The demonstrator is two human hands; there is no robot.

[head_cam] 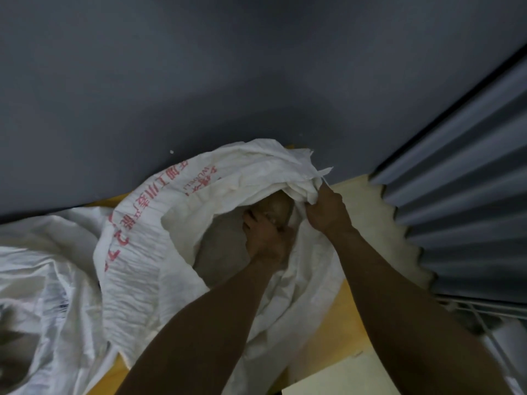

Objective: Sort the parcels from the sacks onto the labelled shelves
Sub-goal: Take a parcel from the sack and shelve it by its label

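Observation:
A white woven sack (148, 238) with red print lies open on the floor in the middle of the view. My right hand (325, 206) grips the sack's rim at its far right and holds the mouth open. My left hand (265, 235) reaches inside the sack and closes on a brownish-grey parcel (225, 249) there. A rounder tan parcel (278, 206) sits just beyond my left fingers, deeper in the sack. Most of both parcels is hidden by the sack cloth.
A second white sack (42, 280) lies crumpled at the left. A grey wall (199, 81) rises behind. A grey corrugated panel (470, 195) stands on the right, with a white wire rack (484, 317) below it. Yellow floor (342, 337) shows under my arms.

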